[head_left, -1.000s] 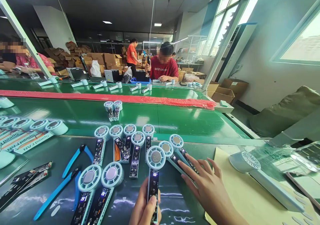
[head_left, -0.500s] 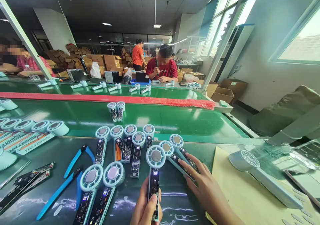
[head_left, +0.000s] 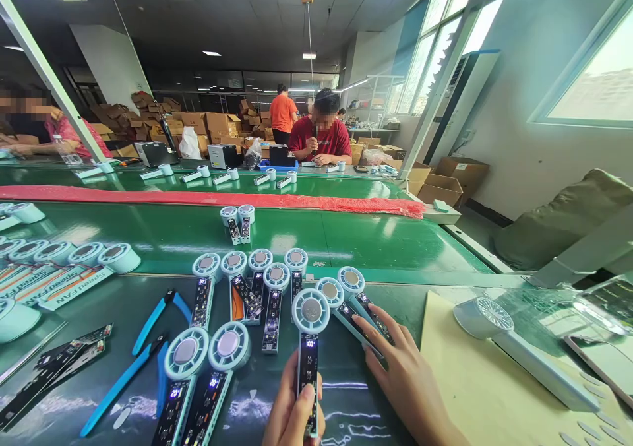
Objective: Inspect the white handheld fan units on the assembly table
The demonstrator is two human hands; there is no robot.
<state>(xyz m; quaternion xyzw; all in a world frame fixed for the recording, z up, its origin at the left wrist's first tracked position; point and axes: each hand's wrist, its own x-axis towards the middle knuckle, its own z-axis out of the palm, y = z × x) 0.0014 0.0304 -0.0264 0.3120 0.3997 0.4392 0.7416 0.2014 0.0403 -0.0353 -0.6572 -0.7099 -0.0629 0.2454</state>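
The left hand (head_left: 291, 413), cut off by the frame's bottom edge, grips a pale-blue plastic handheld fan with round head (head_left: 309, 340). The right hand (head_left: 403, 373) lies open, fingers spread flat on two similar slim fans (head_left: 353, 307).

Blue cutters (head_left: 148, 350) left; cardboard boxes (head_left: 448, 175) beside green conveyor (head_left: 346, 235).

Handheld fan (head_left: 308, 340) upright in left hand (head_left: 293, 412): pale blue round head on top, dark open handle with lit display. Two fans (head_left: 353, 304) lie tilted on bench, heads up-left, handles under right hand's fingers (head_left: 376, 327).
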